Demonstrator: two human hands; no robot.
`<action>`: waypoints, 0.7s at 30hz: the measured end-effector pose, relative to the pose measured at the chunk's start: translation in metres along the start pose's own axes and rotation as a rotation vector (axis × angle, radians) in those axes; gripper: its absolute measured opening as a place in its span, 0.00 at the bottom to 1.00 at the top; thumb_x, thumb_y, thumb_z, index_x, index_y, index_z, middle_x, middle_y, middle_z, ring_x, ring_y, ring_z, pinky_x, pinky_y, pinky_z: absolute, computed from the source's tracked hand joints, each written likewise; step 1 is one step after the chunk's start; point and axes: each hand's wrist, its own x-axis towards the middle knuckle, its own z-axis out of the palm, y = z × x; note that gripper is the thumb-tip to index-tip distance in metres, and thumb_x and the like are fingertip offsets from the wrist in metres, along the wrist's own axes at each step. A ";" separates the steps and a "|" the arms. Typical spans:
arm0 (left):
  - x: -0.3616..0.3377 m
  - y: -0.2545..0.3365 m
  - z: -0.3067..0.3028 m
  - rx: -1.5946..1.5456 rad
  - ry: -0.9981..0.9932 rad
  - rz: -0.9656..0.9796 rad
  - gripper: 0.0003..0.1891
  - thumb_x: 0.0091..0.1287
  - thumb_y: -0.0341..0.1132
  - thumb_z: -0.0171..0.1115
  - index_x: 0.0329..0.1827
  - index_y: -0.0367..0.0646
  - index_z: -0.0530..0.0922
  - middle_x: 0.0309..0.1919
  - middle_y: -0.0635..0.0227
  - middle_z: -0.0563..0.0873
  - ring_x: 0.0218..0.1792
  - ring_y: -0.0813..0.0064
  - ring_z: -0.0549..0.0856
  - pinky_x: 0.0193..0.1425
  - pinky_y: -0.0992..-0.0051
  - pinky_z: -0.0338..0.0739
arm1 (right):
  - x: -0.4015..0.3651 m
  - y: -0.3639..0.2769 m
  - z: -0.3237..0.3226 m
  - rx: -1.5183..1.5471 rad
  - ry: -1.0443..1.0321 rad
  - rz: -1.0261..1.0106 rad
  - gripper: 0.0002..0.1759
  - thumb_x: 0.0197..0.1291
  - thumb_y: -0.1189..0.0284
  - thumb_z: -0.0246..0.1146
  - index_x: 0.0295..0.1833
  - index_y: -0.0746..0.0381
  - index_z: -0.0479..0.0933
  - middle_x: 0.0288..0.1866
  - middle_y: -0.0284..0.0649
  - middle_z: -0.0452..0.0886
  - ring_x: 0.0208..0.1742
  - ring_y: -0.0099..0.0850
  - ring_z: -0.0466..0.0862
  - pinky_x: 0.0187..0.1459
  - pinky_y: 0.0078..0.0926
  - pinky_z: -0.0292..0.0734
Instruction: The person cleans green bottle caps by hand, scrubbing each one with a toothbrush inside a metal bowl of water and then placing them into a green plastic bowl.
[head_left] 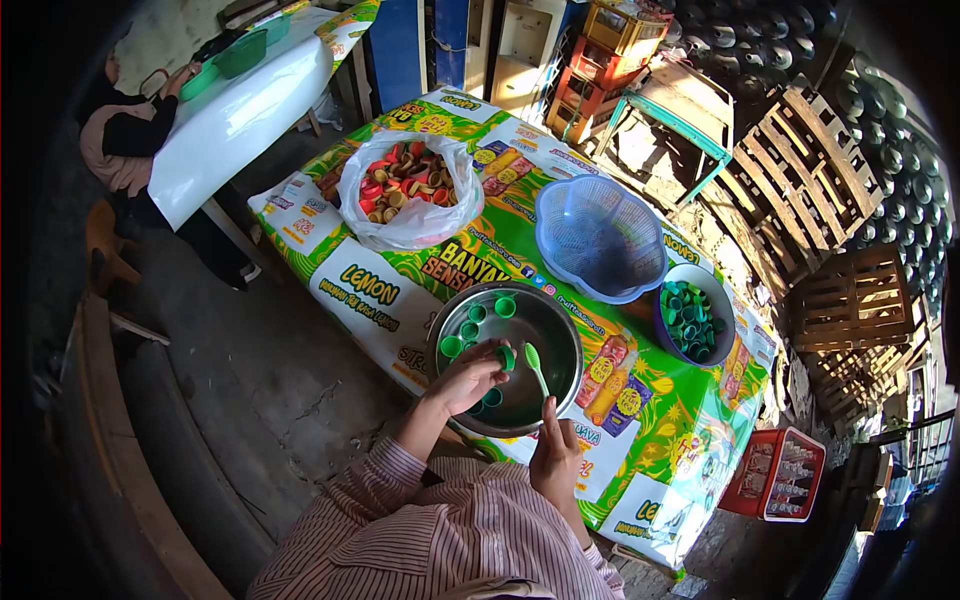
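Green cap in hand: a small green round plastic cap (506, 358), near the middle of the frame, raised above the bowl.
Left grip: the left hand (466, 384) is clamped on that cap by the fingertips, probably so that its rim stays exposed.
Right grip: the right hand (556, 460) is closed around the handle of a light-green spoon-shaped plastic tool (533, 362); held low on the handle, its head points up the frame, just beside the cap, apparently apart from it.
Steel bowl: a round, shiny metal bowl (563, 365) sits directly below both hands, a position that would catch anything dropped; loose green caps (504, 307) lie mostly along its left side.
In the way: the left hand hides part of the bowl's lower left, so the caps there cannot be fully counted.
Surface: a surface with a bright, fruit-printed cover (365, 290) carries it all.
Upper middle: a white plastic bag (385, 235) holds red and tan caps (410, 185).
Right of centre: a blue scalloped plastic basket (590, 225) stands beside a violet round bowl (664, 337) of green pieces (690, 315).
Upper left: another person (125, 145) works at a white table (230, 130), well apart.
Lower right: a red plastic crate (745, 480) holds bottles.
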 end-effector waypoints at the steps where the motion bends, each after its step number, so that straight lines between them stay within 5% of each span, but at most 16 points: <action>1: -0.001 0.001 0.002 -0.001 0.003 -0.002 0.11 0.64 0.23 0.50 0.47 0.46 0.73 0.40 0.70 0.78 0.39 0.75 0.78 0.45 0.75 0.73 | -0.004 0.000 0.000 0.002 0.001 -0.063 0.31 0.54 0.84 0.54 0.65 0.55 0.64 0.25 0.42 0.68 0.23 0.37 0.72 0.28 0.34 0.69; 11: 0.001 -0.001 0.001 -0.096 -0.031 -0.032 0.16 0.63 0.23 0.51 0.53 0.49 0.71 0.41 0.71 0.77 0.42 0.75 0.78 0.47 0.75 0.72 | 0.004 0.007 0.006 0.036 -0.013 0.092 0.30 0.54 0.84 0.54 0.65 0.56 0.65 0.26 0.44 0.69 0.24 0.38 0.74 0.28 0.33 0.70; 21: 0.002 0.000 0.002 -0.162 -0.044 -0.089 0.12 0.63 0.25 0.52 0.48 0.49 0.72 0.41 0.73 0.76 0.44 0.77 0.76 0.49 0.75 0.71 | -0.004 0.007 0.005 0.033 0.016 -0.049 0.30 0.54 0.86 0.52 0.65 0.59 0.64 0.26 0.44 0.69 0.25 0.39 0.73 0.27 0.31 0.70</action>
